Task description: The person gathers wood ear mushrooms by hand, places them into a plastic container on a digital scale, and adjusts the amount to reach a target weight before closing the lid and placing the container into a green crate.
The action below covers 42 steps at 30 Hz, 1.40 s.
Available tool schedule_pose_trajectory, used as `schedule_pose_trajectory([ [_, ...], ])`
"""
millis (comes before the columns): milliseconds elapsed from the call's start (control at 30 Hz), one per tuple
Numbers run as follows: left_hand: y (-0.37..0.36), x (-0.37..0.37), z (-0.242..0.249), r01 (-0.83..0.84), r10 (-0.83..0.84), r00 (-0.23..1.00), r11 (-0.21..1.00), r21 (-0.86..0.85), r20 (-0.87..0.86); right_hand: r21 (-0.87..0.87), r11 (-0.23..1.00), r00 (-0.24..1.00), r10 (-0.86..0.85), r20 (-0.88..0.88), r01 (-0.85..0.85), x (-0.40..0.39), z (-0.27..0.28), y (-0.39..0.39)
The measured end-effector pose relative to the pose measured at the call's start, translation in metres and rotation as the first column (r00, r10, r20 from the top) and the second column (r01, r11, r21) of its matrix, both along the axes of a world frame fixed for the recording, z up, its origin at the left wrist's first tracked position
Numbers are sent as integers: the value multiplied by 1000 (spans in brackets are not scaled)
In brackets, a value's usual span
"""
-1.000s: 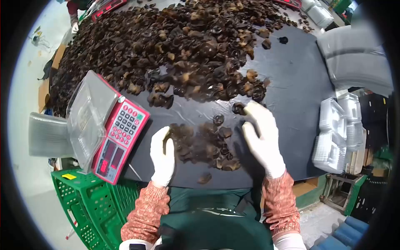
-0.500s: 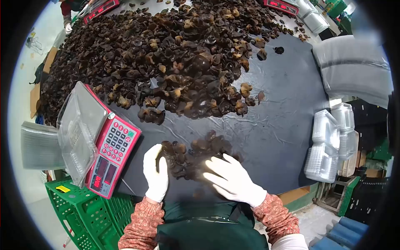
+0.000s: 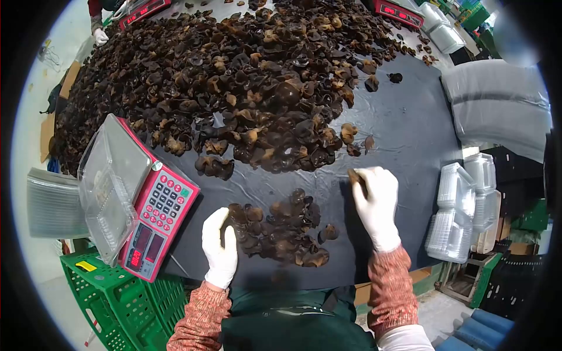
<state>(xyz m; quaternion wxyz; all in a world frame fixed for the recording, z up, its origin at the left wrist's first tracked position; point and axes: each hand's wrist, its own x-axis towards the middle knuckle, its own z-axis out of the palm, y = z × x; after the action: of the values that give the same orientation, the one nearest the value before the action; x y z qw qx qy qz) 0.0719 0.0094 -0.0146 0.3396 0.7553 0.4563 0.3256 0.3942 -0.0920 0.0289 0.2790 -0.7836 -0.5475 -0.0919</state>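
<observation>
My left hand, in a white glove, rests at the left edge of a small pile of dark brown mushrooms, its thumb and fingers apart. To the right of that pile my right hand, also gloved, is raised over the dark table with its fingers pinched on a small brown mushroom piece. A large heap of the same mushrooms covers the far part of the table. One loose piece lies just right of the small pile.
A red scale with a clear plastic tray on it stands at left, above a green crate. Stacked clear containers line the right edge. Another person's gloved hand shows at top left, near a second scale.
My right hand has moved right and slightly up, away from the small pile, and its spread fingers have closed on a piece. The left hand has barely moved.
</observation>
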Motion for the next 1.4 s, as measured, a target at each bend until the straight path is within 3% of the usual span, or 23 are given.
schedule_pose_trajectory([
  [133,1,-1,-2,8,-8,1000,1000,19,1,-402,914,995,19,-101,-58,-9,50,-102],
  [233,0,-1,-2,-1,1,1000,1000,1,-29,-809,588,997,-49,-66,-24,-16,86,-166],
  [300,1,-2,-3,30,-30,1000,1000,5,8,-755,654,994,-108,-26,52,-20,96,-170],
  [367,1,-2,0,28,-28,999,1000,2,-46,-590,807,995,-72,-68,18,-18,96,-146],
  [433,1,-2,-1,39,-38,998,999,19,-53,-391,920,998,-1,-70,-26,-16,83,-100],
  [533,1,-2,-1,37,-36,999,999,18,-35,-154,977,983,129,-133,-149,-6,42,-7],
  [567,0,-2,-2,28,-28,999,1000,7,-19,-85,984,986,149,-76,-155,-3,22,22],
  [600,0,-3,-3,15,-15,1000,1000,-2,-11,-41,987,977,148,-154,-156,-3,12,51],
  [667,-1,-2,-4,-4,4,1000,1000,-20,7,1,990,982,142,-128,-143,-12,-7,90],
  [733,-2,-1,-1,-15,16,1000,999,-37,21,-89,977,966,171,-195,-191,-36,-14,102],
  [767,-1,-1,-1,-6,6,1000,1000,-15,9,-141,959,952,209,-225,-244,-46,-12,101],
  [833,-1,-1,-1,8,-7,1000,1000,21,-18,-8,909,887,405,-221,-417,-66,-13,84],
  [900,0,-1,0,20,-20,1000,1000,24,-23,48,811,758,564,-327,-583,-78,3,59],
  [1000,2,-2,0,44,-42,998,997,57,-36,128,788,670,586,-456,-602,-60,26,28],
  [1067,2,-1,1,45,-44,999,998,41,-16,104,890,786,442,-433,-444,-28,39,20],
  [1100,2,-1,1,43,-43,999,998,38,-3,107,961,823,275,-497,-256,-12,33,17],
  [1167,1,-1,0,31,-31,999,999,9,-16,96,993,890,-14,-456,65,26,6,22],
  [1200,1,-1,0,25,-25,1000,1000,6,-9,39,990,958,-118,-259,133,48,-14,23],
  [1300,1,-2,-1,12,-12,1000,1000,-15,-2,0,998,996,-62,59,62,75,-49,26],
  [1400,0,-3,-3,7,-7,1000,1000,-17,5,-20,998,997,-65,-33,64,62,-46,16],
])
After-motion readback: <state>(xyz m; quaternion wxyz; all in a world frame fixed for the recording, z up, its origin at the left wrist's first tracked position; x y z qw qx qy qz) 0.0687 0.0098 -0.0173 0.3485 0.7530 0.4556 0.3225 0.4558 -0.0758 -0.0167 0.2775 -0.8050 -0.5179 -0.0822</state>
